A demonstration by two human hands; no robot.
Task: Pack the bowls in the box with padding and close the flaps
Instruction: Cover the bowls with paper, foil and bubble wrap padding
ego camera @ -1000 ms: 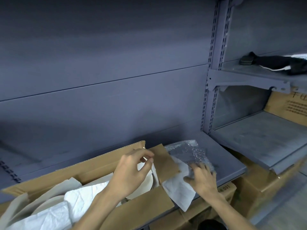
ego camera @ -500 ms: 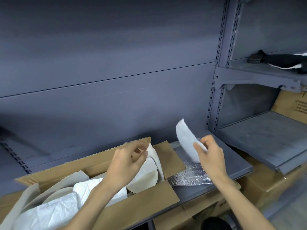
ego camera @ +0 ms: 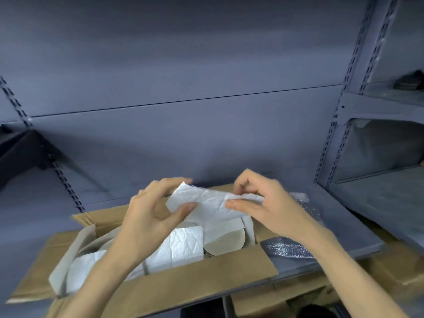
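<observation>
Hands: left (ego camera: 152, 210) and right (ego camera: 263, 203) both pinch crumpled white paper sheet (ego camera: 206, 206) above open brown cardboard box (ego camera: 188, 278) holding pale round bowls (ego camera: 226, 243)

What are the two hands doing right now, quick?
Left hand: pinches the left end of the white padding sheet above the box.
Right hand: pinches the sheet's right end.
</observation>
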